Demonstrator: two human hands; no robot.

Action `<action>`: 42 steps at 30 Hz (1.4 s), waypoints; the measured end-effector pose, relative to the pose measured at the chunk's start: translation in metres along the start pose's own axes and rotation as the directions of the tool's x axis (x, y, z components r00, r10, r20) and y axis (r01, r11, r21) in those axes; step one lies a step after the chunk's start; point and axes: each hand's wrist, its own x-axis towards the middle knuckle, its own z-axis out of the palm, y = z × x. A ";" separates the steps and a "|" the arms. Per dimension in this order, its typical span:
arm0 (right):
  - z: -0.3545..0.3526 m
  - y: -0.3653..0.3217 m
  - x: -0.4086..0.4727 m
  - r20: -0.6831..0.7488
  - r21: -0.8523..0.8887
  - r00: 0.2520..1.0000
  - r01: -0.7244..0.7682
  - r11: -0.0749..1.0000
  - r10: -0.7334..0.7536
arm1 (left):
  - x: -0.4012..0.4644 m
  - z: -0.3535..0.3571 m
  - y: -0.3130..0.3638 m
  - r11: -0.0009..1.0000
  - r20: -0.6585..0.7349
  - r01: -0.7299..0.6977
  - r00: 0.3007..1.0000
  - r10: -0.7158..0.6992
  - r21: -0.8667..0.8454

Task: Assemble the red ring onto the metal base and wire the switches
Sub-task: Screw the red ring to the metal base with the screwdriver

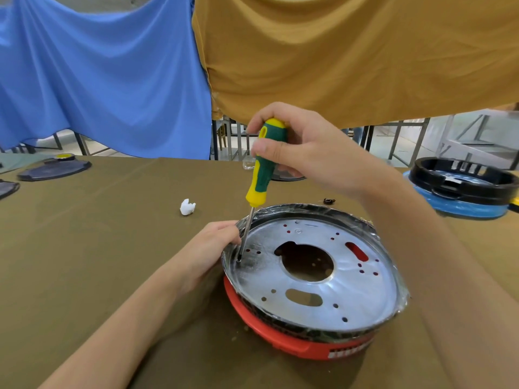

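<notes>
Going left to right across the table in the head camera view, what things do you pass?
Dark oval plate with yellow knob → white crumpled scrap → left hand → screwdriver held by the right hand → metal base on the red ring → black ring on a blue base.

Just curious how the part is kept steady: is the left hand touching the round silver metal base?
Touching. The head view shows the left hand resting its fingers against the rim of the round silver metal base, beside the screwdriver shaft.
</notes>
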 end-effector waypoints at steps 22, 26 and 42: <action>0.016 -0.002 0.002 -0.108 -0.083 0.994 0.014 0.996 -0.023 | 0.002 -0.001 -0.001 1.000 0.005 -0.016 1.000 0.016 0.000; 0.031 -0.007 0.004 -0.235 -0.167 0.968 0.045 0.985 -0.084 | 0.001 0.000 -0.001 1.000 -0.005 -0.005 1.000 0.005 0.006; 0.041 -0.001 0.003 -0.274 -0.158 0.960 0.016 0.987 -0.060 | 0.000 -0.002 0.001 0.999 0.001 0.015 1.000 -0.015 0.047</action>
